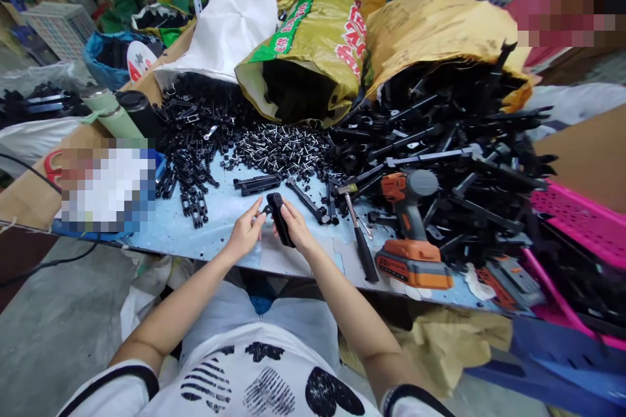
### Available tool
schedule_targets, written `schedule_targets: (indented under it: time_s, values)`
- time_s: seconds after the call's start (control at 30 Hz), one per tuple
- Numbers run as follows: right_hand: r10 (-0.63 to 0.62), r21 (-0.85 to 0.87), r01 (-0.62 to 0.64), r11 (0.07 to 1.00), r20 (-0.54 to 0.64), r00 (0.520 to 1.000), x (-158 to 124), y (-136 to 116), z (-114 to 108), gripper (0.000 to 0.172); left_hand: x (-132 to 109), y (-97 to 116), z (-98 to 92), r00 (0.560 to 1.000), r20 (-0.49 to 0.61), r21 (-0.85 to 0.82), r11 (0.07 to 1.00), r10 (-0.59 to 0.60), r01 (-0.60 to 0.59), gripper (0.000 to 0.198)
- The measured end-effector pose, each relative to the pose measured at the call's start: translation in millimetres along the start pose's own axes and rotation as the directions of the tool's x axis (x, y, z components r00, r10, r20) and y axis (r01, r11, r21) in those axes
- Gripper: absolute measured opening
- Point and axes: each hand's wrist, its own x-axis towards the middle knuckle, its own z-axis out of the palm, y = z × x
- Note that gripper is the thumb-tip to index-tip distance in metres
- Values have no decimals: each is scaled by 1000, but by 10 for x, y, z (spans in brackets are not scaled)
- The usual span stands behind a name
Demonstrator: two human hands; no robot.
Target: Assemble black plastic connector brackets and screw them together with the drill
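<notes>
My right hand [297, 228] grips a black plastic bar [278, 216], held upright over the near edge of the light blue table [195, 234]. My left hand [246, 232] pinches a small black piece [267, 210] against the upper end of that bar. Both hands meet at the table's front centre. Just beyond them lie a few loose black bars [257, 184] and a heap of small rivets [278, 143].
A hammer [360, 241] and an orange cordless drill [411, 228] lie right of my hands. Piles of black plastic parts [454, 143] spill from yellow sacks [317, 39] at the back. A pink crate [581, 221] stands at right, two bottles [117, 114] at left.
</notes>
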Motion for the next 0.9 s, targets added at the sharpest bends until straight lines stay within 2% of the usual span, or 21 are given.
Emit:
schedule_targets:
  time_s: [0.03, 0.1, 0.2, 0.27, 0.37, 0.43, 0.53, 0.6, 0.77, 0.9]
  values:
    - [11, 74, -12, 997, 12, 1000, -43, -23, -8, 63, -33, 28, 20, 1000, 1, -32, 999, -4, 4, 45]
    - [-20, 112, 15, 994, 43, 999, -131, -61, -57, 64, -71, 85, 28, 998, -42, -23, 999, 37, -38, 43]
    - [-120, -20, 122, 992, 104, 987, -235, -108, -208, 59, -103, 169, -11, 992, -34, 89, 989, 124, -121, 37]
    - [-178, -149, 198, 969, 142, 974, -278, -142, -311, 54, -124, 211, -34, 990, -10, 152, 979, 141, -138, 36]
    - [-238, -261, 275, 926, 165, 957, -317, -187, -355, 51, -154, 261, 1, 985, -36, 168, 973, 168, -159, 35]
    - [-280, -255, 301, 919, 114, 953, -337, -198, -283, 50, -165, 302, 71, 972, -126, 130, 975, 198, -181, 36]
    - [-321, -207, 315, 926, 5, 947, -367, -184, -82, 51, -166, 371, 187, 917, -331, 84, 975, 222, -206, 37]
    - [-333, -202, 317, 927, -46, 942, -388, -165, 55, 53, -157, 396, 223, 893, -394, 71, 976, 217, -206, 37]
    - [-344, -262, 291, 920, -188, 920, -426, -116, 258, 54, -109, 361, 110, 916, -332, 30, 973, 224, -228, 36]
    - [-397, -299, 327, 896, -215, 892, -442, -53, 335, 55, -23, 333, -60, 916, -221, 16, 941, 334, -339, 35]
